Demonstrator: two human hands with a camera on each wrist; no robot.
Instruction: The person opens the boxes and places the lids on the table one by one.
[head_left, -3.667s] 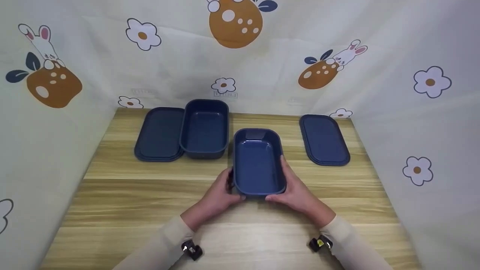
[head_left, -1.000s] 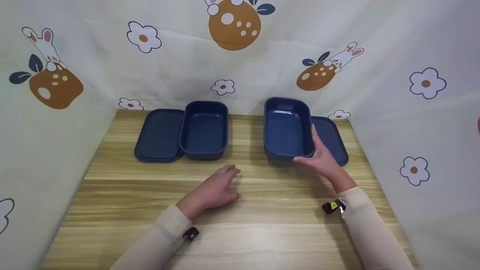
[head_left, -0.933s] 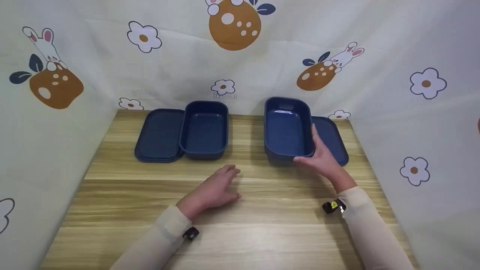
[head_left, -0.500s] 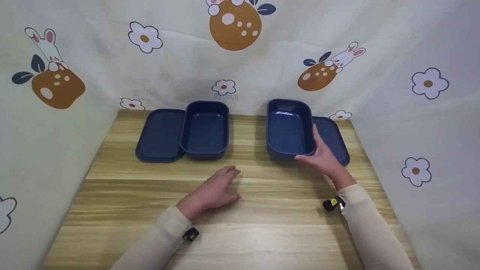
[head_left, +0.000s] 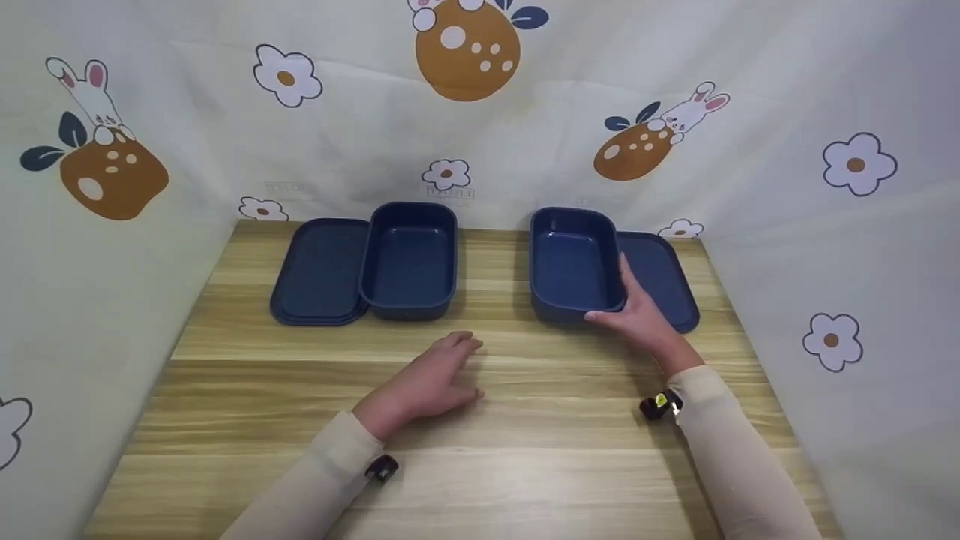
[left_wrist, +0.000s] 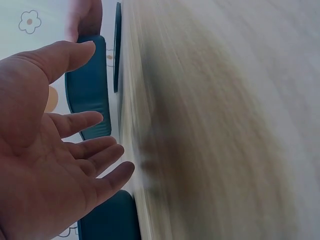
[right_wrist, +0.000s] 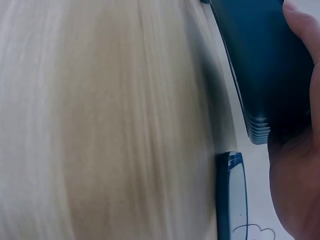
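My right hand (head_left: pixel 637 311) grips a dark blue rectangular food container (head_left: pixel 576 270) by its near right corner, thumb on the front wall and fingers along the side. The container is open-topped and upright. In the right wrist view a strip of light background shows between the container's base (right_wrist: pixel 265 55) and the table. Just to its right lies a flat blue lid (head_left: pixel 660 281), partly covered by the container in the head view. My left hand (head_left: pixel 424 386) hovers over the middle of the table, fingers spread and relaxed, holding nothing.
A second open blue container (head_left: pixel 411 262) stands at the back left of the wooden table (head_left: pixel 495 465). Its left side meets another blue lid (head_left: pixel 322 274). A patterned cloth (head_left: pixel 360 112) encloses the table at the back and both sides.
Earlier both hands held the container near the middle. The left let go, and the right carried it to the back right beside the lid. Over the last half second it has come lower.
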